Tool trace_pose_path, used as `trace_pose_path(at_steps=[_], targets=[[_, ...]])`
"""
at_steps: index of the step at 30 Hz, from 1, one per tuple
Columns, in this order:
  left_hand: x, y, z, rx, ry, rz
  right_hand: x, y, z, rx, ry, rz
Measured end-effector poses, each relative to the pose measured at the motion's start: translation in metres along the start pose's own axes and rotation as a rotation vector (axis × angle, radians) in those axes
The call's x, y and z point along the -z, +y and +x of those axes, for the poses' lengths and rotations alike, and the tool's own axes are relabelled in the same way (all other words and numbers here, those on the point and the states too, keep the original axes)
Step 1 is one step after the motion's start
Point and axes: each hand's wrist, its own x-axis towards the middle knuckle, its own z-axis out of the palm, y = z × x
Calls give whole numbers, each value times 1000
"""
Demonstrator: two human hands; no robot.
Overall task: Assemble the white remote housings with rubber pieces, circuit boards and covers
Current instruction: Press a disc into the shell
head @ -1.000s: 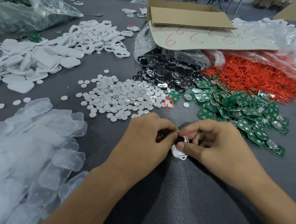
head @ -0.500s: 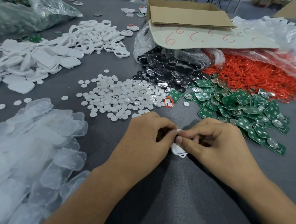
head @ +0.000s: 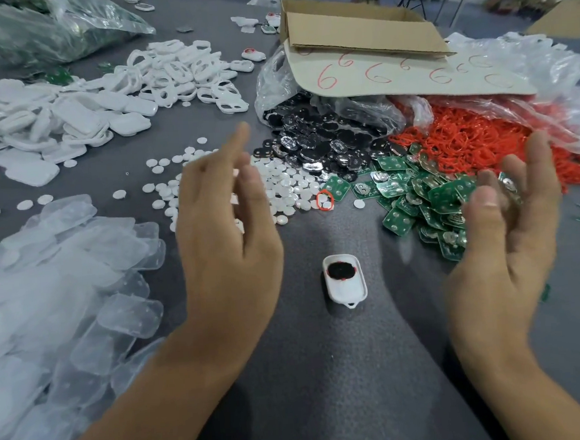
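A small white remote housing (head: pixel 346 286) lies on the grey table between my hands, open side up, with a black rubber piece (head: pixel 341 270) seated in its far end. My left hand (head: pixel 226 231) hovers left of it, fingers spread, holding nothing. My right hand (head: pixel 502 239) hovers to the right with its palm turned inward, also empty, over the near edge of the green circuit boards (head: pixel 427 196). Beyond lie black rubber pieces (head: pixel 324 145), red rubber rings (head: pixel 482 137) and small white discs (head: pixel 286 185). White housings (head: pixel 78 107) are heaped at far left.
Translucent covers (head: pixel 56 291) are piled along the left edge. A cardboard box (head: pixel 354 29) with a flap marked with red sixes stands at the back over clear plastic bags. A plastic bag of green parts (head: pixel 38 27) lies at far left. One red ring (head: pixel 325 200) lies apart.
Both hands were pinched together on the housing. They have let it go and moved apart and upward, and the housing now lies alone on the table.
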Motion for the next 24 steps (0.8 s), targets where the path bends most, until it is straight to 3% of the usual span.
trace_pose_path(at_steps=[2, 5, 9, 11, 13, 19, 24], targets=[[1, 0, 1, 9, 43, 3, -2, 3, -1, 5, -23, -39], [2, -4, 2, 9, -61, 76, -3, 9, -3, -10, -72, -195], [3, -14, 2, 111, -247, 241, 6, 24, 5, -51, -184, -598], [3, -15, 2, 141, -285, 285, 11, 28, 9, -98, -272, -848], [3, -15, 1, 151, -298, 294, 13, 27, 12, -126, -331, -942], [17, 2, 13, 157, -345, 319, 13, 23, 16, -112, -359, -942], [86, 3, 56, 258, -503, 417, -7, -18, -12, 52, -374, -584]])
